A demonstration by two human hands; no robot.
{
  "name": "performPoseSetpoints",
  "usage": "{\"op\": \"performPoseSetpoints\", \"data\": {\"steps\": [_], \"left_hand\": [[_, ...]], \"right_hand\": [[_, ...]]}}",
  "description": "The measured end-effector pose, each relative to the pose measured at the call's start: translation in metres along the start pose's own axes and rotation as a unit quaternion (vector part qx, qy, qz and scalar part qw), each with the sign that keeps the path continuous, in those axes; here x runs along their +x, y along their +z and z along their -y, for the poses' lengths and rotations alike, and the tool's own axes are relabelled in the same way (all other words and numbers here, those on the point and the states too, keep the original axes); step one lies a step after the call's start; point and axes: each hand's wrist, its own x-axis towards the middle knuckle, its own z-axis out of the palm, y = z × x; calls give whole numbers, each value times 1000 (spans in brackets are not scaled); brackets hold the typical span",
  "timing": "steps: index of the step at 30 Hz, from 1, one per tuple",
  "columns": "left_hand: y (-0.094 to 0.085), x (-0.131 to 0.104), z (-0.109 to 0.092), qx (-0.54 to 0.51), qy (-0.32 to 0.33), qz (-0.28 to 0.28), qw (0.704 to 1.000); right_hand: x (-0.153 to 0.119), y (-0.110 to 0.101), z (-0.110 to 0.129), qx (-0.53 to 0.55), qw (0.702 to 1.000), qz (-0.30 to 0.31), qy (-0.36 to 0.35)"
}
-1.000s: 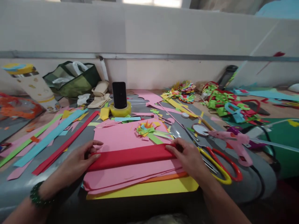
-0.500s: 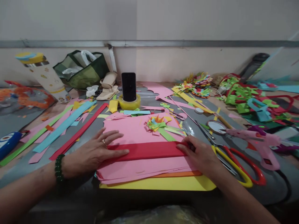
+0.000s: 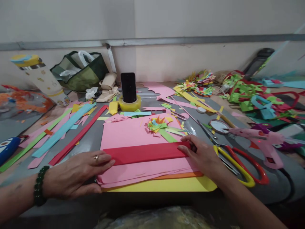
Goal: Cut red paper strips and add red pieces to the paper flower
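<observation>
Thumb and fingers of the right hand pinch one end of a red paper strip; the left hand, fingers extended, thumb spread, rests fingertips on the other. Between them, its long axis runs crosswise, right end slightly farther off, atop pink sheets. Around spreads a scrap-strewn grey tabletop; beyond, a pale wall.

You have one wide red band, with one paper flower just beyond it. Farther behind that band you count one phone, one tape roll, one green bag and one pale bottle; to its right, one pink glue gun.
</observation>
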Motion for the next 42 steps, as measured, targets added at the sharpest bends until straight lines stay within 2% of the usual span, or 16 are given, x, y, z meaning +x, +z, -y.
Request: {"op": "performPoseSetpoints", "data": {"steps": [6, 15, 23, 32, 38, 42], "left_hand": [[-10, 4, -23, 67, -29, 36, 997], [-23, 27, -41, 51, -79, 54, 994], [-28, 61, -36, -28, -55, 119, 991], [-32, 105, -39, 11, -13, 152, 988], [-27, 137, -43, 11, 65, 136, 989], [-28, 133, -38, -15, 57, 124, 991]], "right_hand": [[0, 1, 0, -12, 1000, -6, -4], [1, 4, 1, -11, 1000, -4, -11], [-1, 3, 3, 10, 1000, -3, -12], [-3, 3, 6, 32, 999, -13, -15], [-4, 3, 6, 42, 999, -9, -15], [-7, 1, 3, 52, 998, -12, -13]]}}
